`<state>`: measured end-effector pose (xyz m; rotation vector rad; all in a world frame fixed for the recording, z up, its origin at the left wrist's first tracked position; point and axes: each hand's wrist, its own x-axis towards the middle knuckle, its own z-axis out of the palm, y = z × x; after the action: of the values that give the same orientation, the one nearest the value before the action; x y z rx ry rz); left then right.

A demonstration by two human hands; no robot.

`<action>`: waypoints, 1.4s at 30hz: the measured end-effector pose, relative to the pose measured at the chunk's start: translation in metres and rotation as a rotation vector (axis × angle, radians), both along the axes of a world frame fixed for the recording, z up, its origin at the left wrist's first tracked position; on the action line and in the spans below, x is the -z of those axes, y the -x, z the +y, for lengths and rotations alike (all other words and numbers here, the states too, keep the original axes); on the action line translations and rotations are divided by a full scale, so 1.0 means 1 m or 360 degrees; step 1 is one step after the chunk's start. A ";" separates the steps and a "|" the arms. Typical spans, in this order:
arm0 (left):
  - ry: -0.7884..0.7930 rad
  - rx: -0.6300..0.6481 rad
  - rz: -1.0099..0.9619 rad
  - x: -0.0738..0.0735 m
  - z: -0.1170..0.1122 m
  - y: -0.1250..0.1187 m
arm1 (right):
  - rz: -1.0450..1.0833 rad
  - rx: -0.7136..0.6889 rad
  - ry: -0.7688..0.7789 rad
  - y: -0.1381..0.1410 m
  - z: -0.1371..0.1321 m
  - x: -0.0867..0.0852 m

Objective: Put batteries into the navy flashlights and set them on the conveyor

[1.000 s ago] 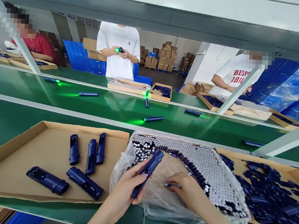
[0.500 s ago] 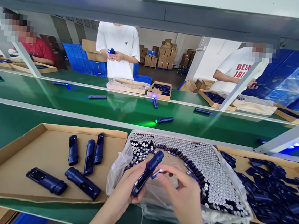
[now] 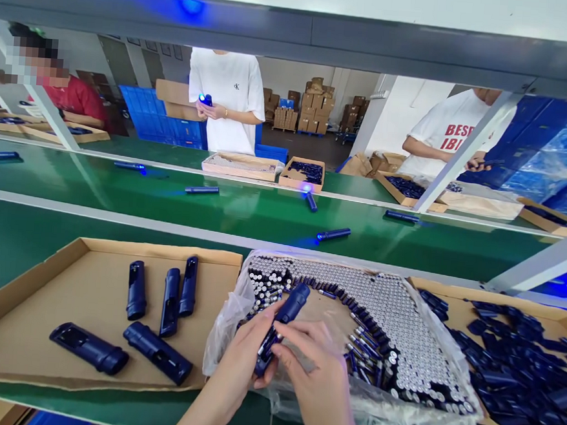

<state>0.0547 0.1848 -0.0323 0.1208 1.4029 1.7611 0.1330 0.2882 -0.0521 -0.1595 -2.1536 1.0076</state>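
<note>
flashlight (image 3: 289, 308) in left hand (image 3: 237, 358) and right hand (image 3: 311, 370)

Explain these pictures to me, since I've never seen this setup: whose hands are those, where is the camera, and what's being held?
There's no machine here. These are a person's two bare hands, seen from a single camera worn on the head, looking forward and down. The left hand grips a dark blue flashlight, and the right hand is on it too. To the left is a cardboard tray of flashlight bodies. In the middle, a clear plastic bag holds packed batteries. Beyond them is a green conveyor belt with lit flashlights lying on it, and a co-worker stands across it, holding one.
</note>
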 end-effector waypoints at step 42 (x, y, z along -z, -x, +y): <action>-0.0185 0.0221 -0.0170 -0.003 0.098 -0.039 | -0.0333 0.0465 0.0488 -0.069 0.234 -0.024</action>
<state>0.0940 0.2831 -0.0290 0.1797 1.1882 1.7078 0.2021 0.5221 -0.0276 -0.7333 -2.0653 1.1809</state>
